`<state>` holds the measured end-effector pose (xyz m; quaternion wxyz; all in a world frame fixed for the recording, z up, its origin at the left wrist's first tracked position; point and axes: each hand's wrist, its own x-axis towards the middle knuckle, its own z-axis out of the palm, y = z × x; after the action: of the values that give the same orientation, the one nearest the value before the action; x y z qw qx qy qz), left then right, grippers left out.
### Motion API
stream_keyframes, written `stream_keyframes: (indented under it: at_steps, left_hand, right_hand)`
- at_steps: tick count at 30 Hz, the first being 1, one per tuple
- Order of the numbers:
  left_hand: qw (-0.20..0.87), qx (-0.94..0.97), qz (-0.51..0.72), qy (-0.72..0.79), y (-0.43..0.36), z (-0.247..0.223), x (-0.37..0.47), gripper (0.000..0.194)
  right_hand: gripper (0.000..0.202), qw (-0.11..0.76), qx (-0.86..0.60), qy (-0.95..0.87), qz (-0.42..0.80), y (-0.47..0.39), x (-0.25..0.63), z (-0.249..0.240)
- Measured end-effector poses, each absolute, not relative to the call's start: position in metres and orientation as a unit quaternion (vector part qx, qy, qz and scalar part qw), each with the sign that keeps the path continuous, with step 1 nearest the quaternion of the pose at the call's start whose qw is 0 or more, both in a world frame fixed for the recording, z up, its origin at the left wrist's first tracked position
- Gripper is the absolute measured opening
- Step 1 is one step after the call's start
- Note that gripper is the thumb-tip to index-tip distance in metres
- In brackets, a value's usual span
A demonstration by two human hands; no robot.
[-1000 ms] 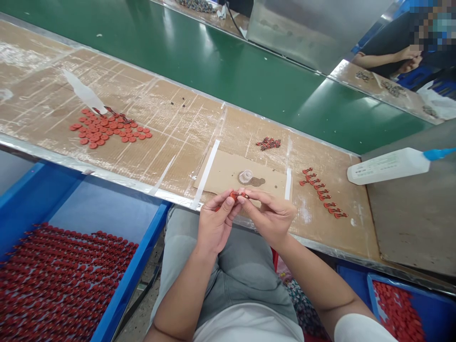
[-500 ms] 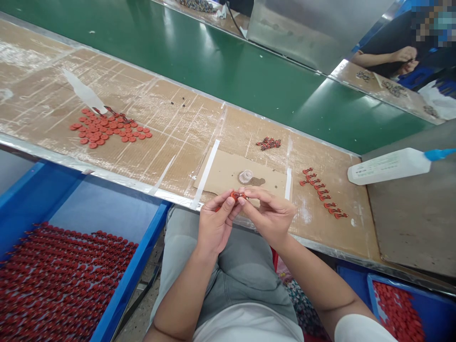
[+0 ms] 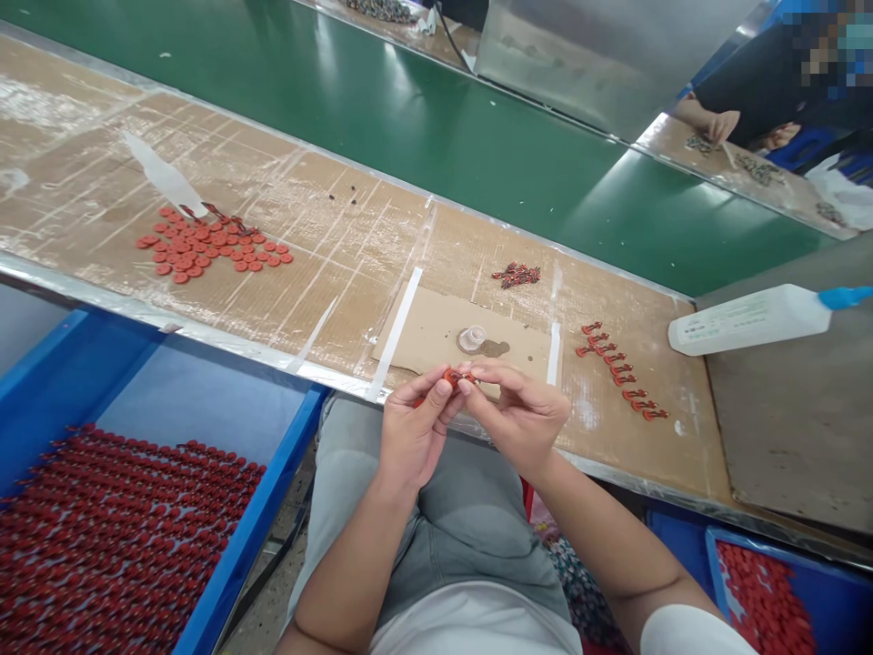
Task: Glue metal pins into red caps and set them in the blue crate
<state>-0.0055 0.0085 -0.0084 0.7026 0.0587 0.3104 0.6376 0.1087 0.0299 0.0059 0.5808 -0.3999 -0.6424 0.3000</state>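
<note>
My left hand (image 3: pixel 417 420) pinches a small red disc (image 3: pixel 450 375) between thumb and fingers, above the table's front edge. My right hand (image 3: pixel 522 409) is closed against it, its thumb and fingertips gripping a small dark-and-red piece (image 3: pixel 469 375) at the disc's right side. Fingertips hide much of both parts. Just beyond my hands a small clear cup (image 3: pixel 471 338) stands on a cardboard sheet (image 3: pixel 429 318) beside a brown stain. Farther back lies a little heap of dark-and-red pieces (image 3: pixel 516 275). To the right, several red discs with such pieces attached (image 3: pixel 619 368) form a slanting row.
Loose red discs (image 3: pixel 197 246) lie at left beside a white strip (image 3: pixel 160 173). A blue tray (image 3: pixel 300 423) at lower left holds rows of red parts. A bottle with a blue tip (image 3: pixel 757 318) lies at right. Beyond the green belt (image 3: pixel 382 109) are another person's hands (image 3: pixel 723 125).
My hands stay together at the disc, and the dark-and-red piece shows a little more at its right. Across the belt, the other person's hands have separated, one reaching down to small parts.
</note>
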Motion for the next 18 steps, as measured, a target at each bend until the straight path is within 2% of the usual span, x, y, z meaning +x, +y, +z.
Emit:
stream_keyframes:
  at_steps: [11, 18]
  left_hand:
    - [0.689, 0.062, 0.636, 0.343, 0.0082, -0.0082, -0.0059, 0.020]
    - [0.689, 0.062, 0.641, 0.332, 0.0079, -0.0084, -0.0059, 0.018]
  right_hand:
    - [0.024, 0.572, -0.413, -0.650, 0.281, 0.0299, 0.1066, 0.0061]
    - [0.033, 0.586, -0.400, -0.646, 0.281, 0.0297, 0.1054, 0.0061]
